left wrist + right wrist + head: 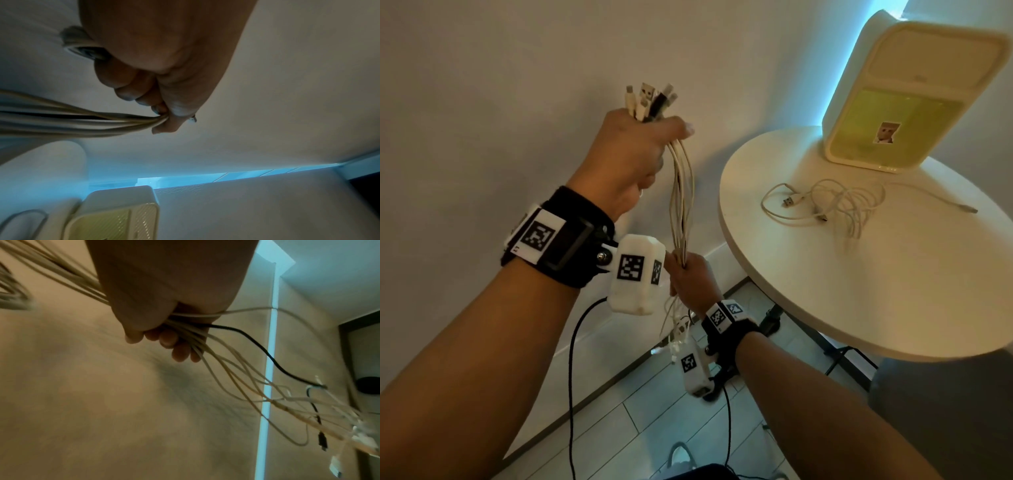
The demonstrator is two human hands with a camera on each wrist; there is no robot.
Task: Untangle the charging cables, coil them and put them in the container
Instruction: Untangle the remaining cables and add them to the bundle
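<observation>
— Head view: which way does your bundle of cables [681, 192] run?

— Upright, strung between your fists. Your left hand [635, 161] clenches the top, plugs [650, 101] poking above it; your right hand [693, 281] grips lower down, loose ends dangling beneath.

— Its look?

— Mostly white, one black strand.

— Around you?

— Right of your hands, a round white bench [825, 291] carries another tangled cable [835, 205] before a cream container [914, 96]; pale wall, tiled floor.

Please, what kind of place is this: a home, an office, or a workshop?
Probably a room in a home. A small round table stands by a plain wall, the floor has pale tiles, and a soft blue light glows behind the container.
</observation>
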